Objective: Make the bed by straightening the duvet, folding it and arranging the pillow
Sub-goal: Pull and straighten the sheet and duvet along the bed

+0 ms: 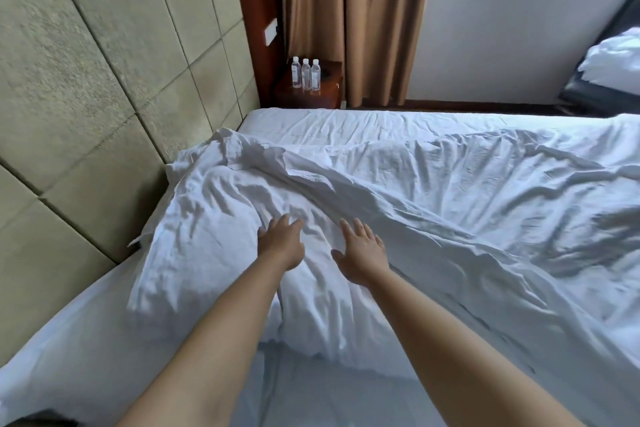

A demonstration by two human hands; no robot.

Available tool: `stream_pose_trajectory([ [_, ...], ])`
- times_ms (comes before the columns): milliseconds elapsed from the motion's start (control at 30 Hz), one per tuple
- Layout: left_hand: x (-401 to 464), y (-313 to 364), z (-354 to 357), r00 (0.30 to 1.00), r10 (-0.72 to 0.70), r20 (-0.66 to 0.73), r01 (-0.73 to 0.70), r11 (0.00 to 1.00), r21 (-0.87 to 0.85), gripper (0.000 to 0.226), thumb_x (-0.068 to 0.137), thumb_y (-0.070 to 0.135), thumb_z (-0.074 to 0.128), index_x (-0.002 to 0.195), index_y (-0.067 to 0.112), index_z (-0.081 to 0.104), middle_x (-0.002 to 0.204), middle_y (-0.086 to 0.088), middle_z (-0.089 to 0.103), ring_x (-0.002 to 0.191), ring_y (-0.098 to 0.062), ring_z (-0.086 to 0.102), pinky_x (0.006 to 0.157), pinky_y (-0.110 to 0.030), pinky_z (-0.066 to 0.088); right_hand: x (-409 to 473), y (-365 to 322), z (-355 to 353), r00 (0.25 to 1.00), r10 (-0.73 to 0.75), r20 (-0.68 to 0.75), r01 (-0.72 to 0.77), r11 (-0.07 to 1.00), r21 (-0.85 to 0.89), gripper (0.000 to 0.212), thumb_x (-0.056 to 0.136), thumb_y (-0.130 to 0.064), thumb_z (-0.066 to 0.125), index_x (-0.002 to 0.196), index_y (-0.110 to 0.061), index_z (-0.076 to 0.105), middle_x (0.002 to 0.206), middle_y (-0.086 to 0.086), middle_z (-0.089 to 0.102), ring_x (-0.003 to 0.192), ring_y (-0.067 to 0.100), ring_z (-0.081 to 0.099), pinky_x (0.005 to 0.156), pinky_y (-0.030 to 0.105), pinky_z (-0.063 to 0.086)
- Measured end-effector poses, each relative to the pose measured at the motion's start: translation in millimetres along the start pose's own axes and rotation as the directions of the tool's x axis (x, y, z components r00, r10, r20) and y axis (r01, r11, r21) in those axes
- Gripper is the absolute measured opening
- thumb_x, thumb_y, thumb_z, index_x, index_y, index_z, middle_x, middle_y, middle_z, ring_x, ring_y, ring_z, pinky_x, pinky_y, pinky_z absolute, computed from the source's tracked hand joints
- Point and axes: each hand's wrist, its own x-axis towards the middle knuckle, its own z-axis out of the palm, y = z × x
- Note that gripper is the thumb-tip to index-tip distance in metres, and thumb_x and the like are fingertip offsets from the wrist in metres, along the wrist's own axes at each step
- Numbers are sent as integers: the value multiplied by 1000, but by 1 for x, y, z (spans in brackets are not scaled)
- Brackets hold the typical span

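A white crumpled duvet (467, 204) lies across the bed, rumpled and uneven, with its near edge running diagonally. A white pillow (194, 239) sits at the head of the bed against the headboard, creased and partly overlapped by the duvet. My left hand (280, 243) rests flat on the pillow, fingers apart, holding nothing. My right hand (362, 250) hovers or rests just beside it with spread fingers, on the pillow near the duvet's edge. The bare white sheet (86, 350) shows at the near left and far side.
A padded beige headboard (104, 80) runs along the left. A wooden nightstand (329, 94) with three water bottles (305, 74) stands beyond the bed, beside brown curtains (349, 17). A second bed's bedding (613, 62) is at the far right under the window.
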Motion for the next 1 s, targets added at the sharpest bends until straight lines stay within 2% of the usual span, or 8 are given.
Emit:
stream_pose_trajectory([
  [167,-38,91,34,996,-24,84,31,996,-78,58,95,22,41,150,25,23,157,-3,16,143,-23,18,113,-43,25,-41,94,-14,998,1,57,-1,1000,-5,70,97,-41,45,154,-25,7,161,7,3,148,23,4,118,39,12],
  [300,-68,152,55,986,-7,165,18,998,-64,61,96,28,44,151,27,19,160,-3,10,145,-23,14,115,-44,22,-73,157,-21,993,72,94,-73,997,10,69,98,-37,44,154,-25,6,161,7,1,149,24,3,119,38,12],
  [600,-116,222,60,981,146,127,-152,987,42,60,96,27,45,150,26,21,159,-4,12,145,-23,14,115,-46,21,-143,205,-45,994,106,12,-106,994,15,67,97,-37,44,154,-23,10,162,6,2,148,23,4,118,36,14],
  [833,-154,284,110,920,338,201,-344,939,-5,63,93,28,48,150,27,22,157,-3,19,144,-23,19,115,-46,21,-224,271,-44,951,302,61,-296,951,-91,67,96,-37,47,153,-22,15,161,7,2,148,23,4,118,37,16],
  [1000,-168,350,128,876,407,261,-411,911,-42,63,91,25,49,149,26,25,150,-2,31,137,-24,32,110,-42,32,-257,334,-55,910,410,59,-403,910,-99,65,94,-37,50,150,-21,21,160,8,9,146,25,14,115,38,23],
])
